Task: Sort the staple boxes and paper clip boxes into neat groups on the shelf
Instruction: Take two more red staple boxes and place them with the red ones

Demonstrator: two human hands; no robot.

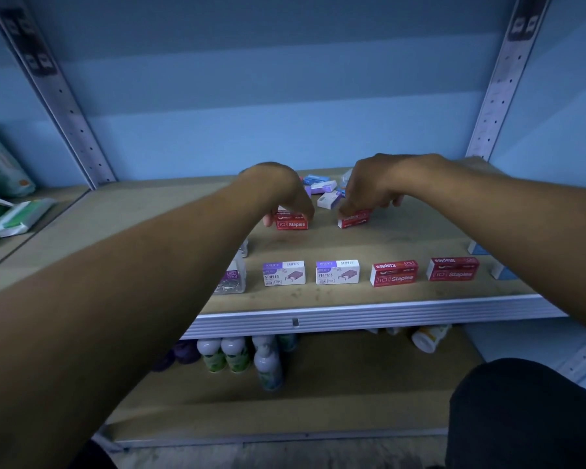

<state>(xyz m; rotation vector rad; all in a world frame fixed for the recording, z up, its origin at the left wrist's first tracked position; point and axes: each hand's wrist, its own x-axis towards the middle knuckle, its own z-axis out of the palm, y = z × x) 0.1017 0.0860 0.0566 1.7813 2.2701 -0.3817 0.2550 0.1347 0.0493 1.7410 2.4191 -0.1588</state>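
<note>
So I'm looking at a wooden shelf [403, 231] with a ribbed metal front edge, blue wall behind, my two bare arms reaching in from 7 and 4 o'clock. Lower shelf [352, 394] has a cluster of bottles [237, 355] at about 6. On the main shelf, a row near the front edge: a clear jar of paper clips [232, 279] half hidden by my left arm, then two purple-and-white staple boxes [284, 273], then two red staple boxes [393, 273] toward 3 o'clock. Behind that row, my left hand [278, 191] has fingers curled round a red staple box [291, 221], and my right hand [369, 184] pinches another red box [354, 219], tilted. Past the hands, at 12, a loose jumble of small purple and blue boxes [322, 191] sits near the back.
</note>
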